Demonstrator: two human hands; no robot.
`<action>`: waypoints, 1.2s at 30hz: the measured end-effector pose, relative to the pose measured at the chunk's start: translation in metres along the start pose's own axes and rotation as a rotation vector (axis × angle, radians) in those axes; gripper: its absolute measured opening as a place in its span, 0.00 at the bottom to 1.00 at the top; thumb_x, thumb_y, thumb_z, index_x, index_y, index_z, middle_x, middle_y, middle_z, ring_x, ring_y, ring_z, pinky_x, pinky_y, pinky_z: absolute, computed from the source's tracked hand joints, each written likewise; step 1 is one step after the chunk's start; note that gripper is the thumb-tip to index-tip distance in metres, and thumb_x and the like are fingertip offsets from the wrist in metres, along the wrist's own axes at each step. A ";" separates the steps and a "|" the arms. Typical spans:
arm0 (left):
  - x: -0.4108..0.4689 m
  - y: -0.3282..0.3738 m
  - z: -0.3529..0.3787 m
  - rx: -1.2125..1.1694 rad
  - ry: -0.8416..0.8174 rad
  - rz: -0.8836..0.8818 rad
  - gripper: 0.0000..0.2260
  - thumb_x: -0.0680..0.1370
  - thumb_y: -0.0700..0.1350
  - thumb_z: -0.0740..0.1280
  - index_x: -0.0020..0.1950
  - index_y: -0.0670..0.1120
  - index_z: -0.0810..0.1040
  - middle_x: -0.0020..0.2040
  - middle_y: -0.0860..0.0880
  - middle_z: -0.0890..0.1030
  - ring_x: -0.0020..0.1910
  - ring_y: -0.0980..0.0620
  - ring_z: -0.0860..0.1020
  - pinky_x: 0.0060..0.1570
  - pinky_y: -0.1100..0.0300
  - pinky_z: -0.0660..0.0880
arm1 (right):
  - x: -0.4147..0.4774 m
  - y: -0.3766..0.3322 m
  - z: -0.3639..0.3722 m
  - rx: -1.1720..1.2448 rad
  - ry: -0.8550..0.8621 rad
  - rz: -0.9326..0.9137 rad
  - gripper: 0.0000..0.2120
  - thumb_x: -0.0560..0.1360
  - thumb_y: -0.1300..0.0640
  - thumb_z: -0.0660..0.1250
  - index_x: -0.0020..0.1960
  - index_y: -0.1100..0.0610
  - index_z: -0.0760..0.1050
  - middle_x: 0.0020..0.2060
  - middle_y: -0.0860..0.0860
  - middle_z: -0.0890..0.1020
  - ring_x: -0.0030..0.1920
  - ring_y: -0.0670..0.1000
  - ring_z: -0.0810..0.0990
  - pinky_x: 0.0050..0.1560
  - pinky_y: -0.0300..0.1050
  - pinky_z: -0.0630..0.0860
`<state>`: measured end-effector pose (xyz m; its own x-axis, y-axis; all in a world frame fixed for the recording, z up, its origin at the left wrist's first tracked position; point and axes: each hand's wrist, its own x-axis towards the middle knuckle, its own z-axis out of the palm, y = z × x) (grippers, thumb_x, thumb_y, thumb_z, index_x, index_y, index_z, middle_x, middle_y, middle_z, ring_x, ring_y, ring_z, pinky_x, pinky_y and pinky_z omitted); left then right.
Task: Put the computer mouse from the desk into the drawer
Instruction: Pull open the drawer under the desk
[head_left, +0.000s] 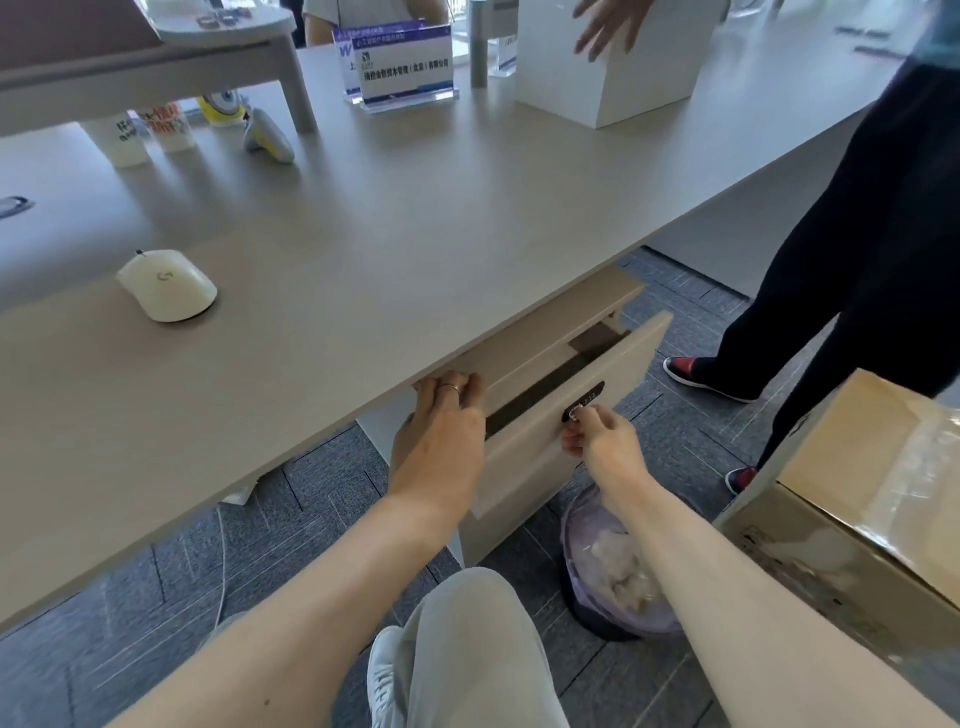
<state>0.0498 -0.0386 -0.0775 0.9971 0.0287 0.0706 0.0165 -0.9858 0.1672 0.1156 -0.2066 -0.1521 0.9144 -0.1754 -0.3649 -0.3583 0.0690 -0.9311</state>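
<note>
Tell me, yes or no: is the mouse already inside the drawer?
No, the white mouse lies untouched on the desk, while both hands are down at the drawer front.

1. Far across the top, a clear acrylic sign holder (407, 67) stands upright with a blue-and-white printed card inside.
2. Right of it, a white box (605, 73) sits near the far edge.
3. Over on the left, a grey monitor riser (156, 67) shelters two white printed cups (140, 136), side by side.
4. Beside those cups, a yellow cartoon figure (224, 108), and just in front of it a grey-and-yellow game controller (269, 136) lying tilted.
5. Down on the carpet, a bin lined with a purple bag (615, 566) holds crumpled white paper.
6. At the right edge, a taped cardboard box (862, 499).
7. A bystander in dark trousers (852, 249) and red-and-black shoes stands alongside.
</note>
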 end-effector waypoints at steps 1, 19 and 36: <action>0.000 0.000 0.001 -0.005 -0.003 0.000 0.30 0.77 0.33 0.64 0.78 0.45 0.62 0.76 0.47 0.65 0.75 0.45 0.61 0.58 0.54 0.78 | -0.004 0.002 -0.006 -0.001 0.007 -0.001 0.10 0.82 0.63 0.58 0.46 0.64 0.75 0.32 0.55 0.76 0.32 0.51 0.74 0.37 0.43 0.74; -0.009 0.004 0.024 -0.108 0.043 0.005 0.34 0.73 0.26 0.61 0.79 0.40 0.59 0.78 0.41 0.61 0.76 0.43 0.60 0.61 0.52 0.78 | -0.075 0.034 -0.120 -0.086 0.121 -0.017 0.14 0.83 0.60 0.57 0.46 0.65 0.78 0.40 0.62 0.81 0.41 0.55 0.80 0.46 0.50 0.80; -0.014 0.011 0.016 -0.147 0.023 -0.019 0.34 0.75 0.26 0.59 0.80 0.38 0.56 0.80 0.40 0.58 0.80 0.44 0.54 0.67 0.49 0.73 | -0.094 0.050 -0.150 -0.015 0.187 0.007 0.14 0.83 0.58 0.59 0.46 0.59 0.81 0.47 0.64 0.86 0.52 0.64 0.85 0.54 0.56 0.82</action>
<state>0.0369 -0.0530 -0.0927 0.9947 0.0521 0.0882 0.0221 -0.9501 0.3111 -0.0162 -0.3342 -0.1646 0.8612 -0.3549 -0.3638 -0.3685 0.0567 -0.9279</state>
